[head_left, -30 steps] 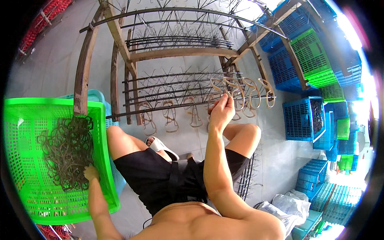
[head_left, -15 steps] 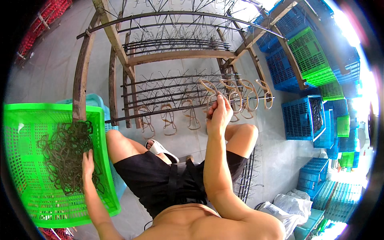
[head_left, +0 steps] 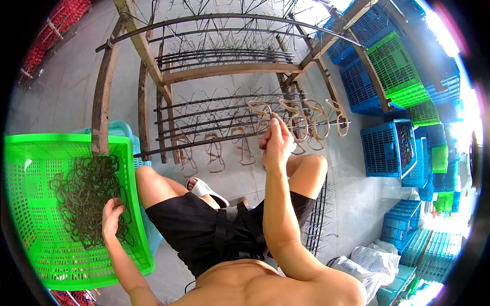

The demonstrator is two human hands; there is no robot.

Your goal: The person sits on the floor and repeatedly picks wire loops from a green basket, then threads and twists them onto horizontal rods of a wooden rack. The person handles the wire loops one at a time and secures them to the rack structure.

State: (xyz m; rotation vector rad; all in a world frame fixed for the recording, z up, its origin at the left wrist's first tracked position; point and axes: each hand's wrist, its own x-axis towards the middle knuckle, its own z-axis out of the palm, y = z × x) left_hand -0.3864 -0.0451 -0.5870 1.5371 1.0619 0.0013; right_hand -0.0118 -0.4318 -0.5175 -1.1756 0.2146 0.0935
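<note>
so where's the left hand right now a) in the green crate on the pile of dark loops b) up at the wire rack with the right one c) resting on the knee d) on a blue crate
a: the left hand lies on the tangle of dark loops inside the green crate, while the right hand is up at the wire rack.

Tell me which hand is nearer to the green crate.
Left. The left hand is inside the green crate, on the dark loops. The right hand is away at the wire rack.
</note>
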